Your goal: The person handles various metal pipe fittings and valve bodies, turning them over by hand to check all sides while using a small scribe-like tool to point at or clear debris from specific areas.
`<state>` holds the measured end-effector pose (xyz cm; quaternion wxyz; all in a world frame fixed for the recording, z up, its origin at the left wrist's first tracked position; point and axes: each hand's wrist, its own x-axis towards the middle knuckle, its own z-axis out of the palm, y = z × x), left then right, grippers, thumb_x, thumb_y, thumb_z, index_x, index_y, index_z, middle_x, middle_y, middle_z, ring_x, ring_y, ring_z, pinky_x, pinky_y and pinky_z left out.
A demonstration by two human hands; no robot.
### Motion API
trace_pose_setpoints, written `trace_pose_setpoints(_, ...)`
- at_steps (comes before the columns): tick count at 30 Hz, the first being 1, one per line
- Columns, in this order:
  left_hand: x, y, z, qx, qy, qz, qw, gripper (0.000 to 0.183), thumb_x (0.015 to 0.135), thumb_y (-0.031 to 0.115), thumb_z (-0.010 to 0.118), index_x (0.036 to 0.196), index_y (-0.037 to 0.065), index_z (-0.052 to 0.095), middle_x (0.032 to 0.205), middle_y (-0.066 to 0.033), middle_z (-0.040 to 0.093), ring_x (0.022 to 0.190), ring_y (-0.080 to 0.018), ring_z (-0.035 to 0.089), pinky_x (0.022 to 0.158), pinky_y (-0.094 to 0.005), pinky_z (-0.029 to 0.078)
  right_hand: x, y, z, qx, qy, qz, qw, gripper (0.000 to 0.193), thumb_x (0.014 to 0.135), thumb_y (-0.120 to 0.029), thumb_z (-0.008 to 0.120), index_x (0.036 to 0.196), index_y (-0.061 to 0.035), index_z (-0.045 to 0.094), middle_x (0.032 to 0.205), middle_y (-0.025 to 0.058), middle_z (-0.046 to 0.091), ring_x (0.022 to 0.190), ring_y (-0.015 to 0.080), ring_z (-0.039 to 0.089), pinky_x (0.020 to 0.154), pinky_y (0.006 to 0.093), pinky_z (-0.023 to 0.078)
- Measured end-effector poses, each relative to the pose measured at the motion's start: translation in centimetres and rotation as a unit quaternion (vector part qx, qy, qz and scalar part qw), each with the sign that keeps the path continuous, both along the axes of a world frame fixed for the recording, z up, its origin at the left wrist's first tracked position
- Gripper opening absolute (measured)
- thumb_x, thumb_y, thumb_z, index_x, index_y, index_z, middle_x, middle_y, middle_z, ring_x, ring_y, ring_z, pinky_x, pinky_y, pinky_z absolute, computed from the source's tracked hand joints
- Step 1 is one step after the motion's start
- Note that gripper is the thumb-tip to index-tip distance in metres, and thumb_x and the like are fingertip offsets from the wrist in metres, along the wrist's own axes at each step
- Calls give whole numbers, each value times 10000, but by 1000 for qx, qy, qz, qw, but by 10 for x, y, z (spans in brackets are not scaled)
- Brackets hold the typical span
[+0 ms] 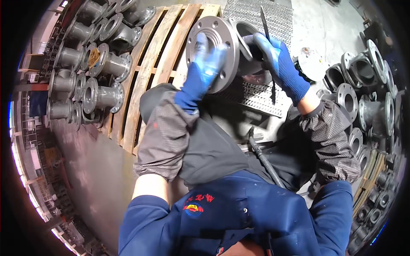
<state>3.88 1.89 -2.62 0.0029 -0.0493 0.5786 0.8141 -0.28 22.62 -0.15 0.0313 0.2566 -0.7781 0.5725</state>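
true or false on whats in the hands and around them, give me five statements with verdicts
1. The left hand, in a blue glove, is over the face of the large round grey metal flange. True.
2. The right hand holds a round red brush. False: it holds a long, thin, dark bar-shaped tool.
3. The slatted pallet of pale wood lies to the person's right. False: the pallet lies to the left.
4. Grey flanged metal pipe fittings are grouped on both sides of the person. True.
5. Both forearms are fully bare. False: dark checked cloth oversleeves cover part of each.
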Motion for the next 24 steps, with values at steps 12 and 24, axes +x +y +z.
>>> trace_pose_setpoints(12, -11, -15, 17, -247, 51, 12, 968, 427, 953, 365, 428, 1190, 15, 485, 962, -77, 600, 824, -132, 591, 743, -258, 489, -25, 92, -39, -207, -358, -242, 878, 452, 937, -330, 361, 1090, 48, 557, 897, 140, 667, 664, 127, 611, 557, 199, 413)
trace_pose_setpoints(24, -9, -2, 32, -179, 27, -13, 983, 523, 944, 430, 381, 1236, -2, 436, 964, -130, 620, 831, -181, 630, 742, -294, 521, 12, 51, -120, -155, -475, -204, 842, 404, 960, -366, 398, 964, -15, 598, 740, 31, 588, 599, 98, 512, 522, 230, 393)
